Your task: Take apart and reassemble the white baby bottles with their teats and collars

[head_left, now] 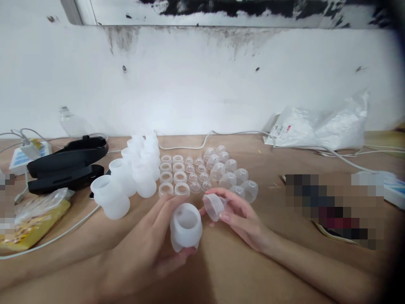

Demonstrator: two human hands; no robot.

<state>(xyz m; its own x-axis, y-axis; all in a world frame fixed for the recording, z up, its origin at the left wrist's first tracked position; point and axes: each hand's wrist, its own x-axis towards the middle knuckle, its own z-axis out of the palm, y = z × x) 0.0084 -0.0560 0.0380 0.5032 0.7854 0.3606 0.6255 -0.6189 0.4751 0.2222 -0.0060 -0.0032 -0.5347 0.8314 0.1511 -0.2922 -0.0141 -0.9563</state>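
Note:
My left hand is wrapped round a frosted white plastic bottle, its round mouth tilted up toward me. To its right, my right hand pinches a clear threaded cap, its ridged side facing the bottle. The cap and the bottle are apart. Beyond my hands stand two rows of white rings, then small clear domed pieces, then larger clear dome covers. More frosted bottles stand in rows on the left.
A black hinged case and a yellow packet lie at the left, near a power strip. A white cable runs along the wall. Plastic bags sit at the back right. A clear bottle leans at the back left.

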